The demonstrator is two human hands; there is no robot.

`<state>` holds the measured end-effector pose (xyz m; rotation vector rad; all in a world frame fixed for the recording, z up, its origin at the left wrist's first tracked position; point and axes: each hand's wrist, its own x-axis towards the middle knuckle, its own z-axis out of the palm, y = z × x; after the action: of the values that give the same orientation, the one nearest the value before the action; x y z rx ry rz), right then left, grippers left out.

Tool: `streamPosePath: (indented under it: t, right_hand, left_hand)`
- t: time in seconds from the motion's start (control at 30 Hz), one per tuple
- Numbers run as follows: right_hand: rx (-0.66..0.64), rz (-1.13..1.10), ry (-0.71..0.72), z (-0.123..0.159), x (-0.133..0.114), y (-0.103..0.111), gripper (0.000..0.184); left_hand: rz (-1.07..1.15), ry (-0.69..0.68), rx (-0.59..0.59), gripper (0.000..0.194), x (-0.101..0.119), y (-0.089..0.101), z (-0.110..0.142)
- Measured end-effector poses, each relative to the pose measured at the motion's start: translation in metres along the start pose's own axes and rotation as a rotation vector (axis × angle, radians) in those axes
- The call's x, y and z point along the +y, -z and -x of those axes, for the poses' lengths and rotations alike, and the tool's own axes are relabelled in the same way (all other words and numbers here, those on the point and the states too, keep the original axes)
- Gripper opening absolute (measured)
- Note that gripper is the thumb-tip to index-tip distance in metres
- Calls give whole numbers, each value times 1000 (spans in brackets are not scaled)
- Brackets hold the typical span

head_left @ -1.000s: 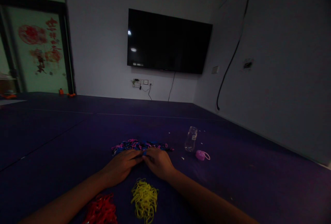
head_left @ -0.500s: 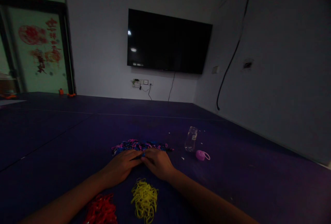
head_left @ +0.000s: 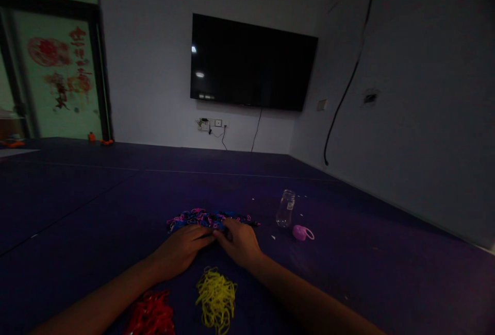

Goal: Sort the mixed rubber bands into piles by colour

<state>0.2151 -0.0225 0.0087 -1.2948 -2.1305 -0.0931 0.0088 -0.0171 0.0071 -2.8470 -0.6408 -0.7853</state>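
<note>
Rmt view: I've got the mixed blue/pink loop pile (head_left: 199,216) just past both hands, long axis running L-R, approx. square to the reach. L hand (head_left: 184,248) and R hand (head_left: 243,245) are abt equally near, meeting at its near edge. Tips overlap, too dark: can't tell if either grip is narrow or has a loop. 2 more piles, yellow loops (head_left: 216,299) and red loops (head_left: 152,314), lie on the near side; clear bottle (head_left: 285,212) stands R, pink cap (head_left: 299,232) beside it.
</note>
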Motion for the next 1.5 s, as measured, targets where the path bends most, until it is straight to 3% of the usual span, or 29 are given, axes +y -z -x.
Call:
streamPosePath:
  t: [0.17,0.47,0.87,1.03,1.23,1.5]
  right_hand:
    - [58,81,-56,-1,2,-2,18]
    - [-5,139,5,-1,3,-2,29]
    - [6,131,-5,-1,2,-5,27]
    - [10,126,-19,-1,2,-5,26]
    - [6,131,-15,-2,4,-7,25]
    - [17,133,-3,-1,4,-7,27]
  left_hand:
    - [-4,60,9,44,-2,-1,0]
    - [-56,318,69,30,-2,-1,0]
    - [-49,312,48,27,-10,-9,5]
    - [-95,311,0,35,-16,-13,9]
    - [-114,372,-85,36,-18,-15,8]
    - [-112,426,-90,35,-14,-13,6]
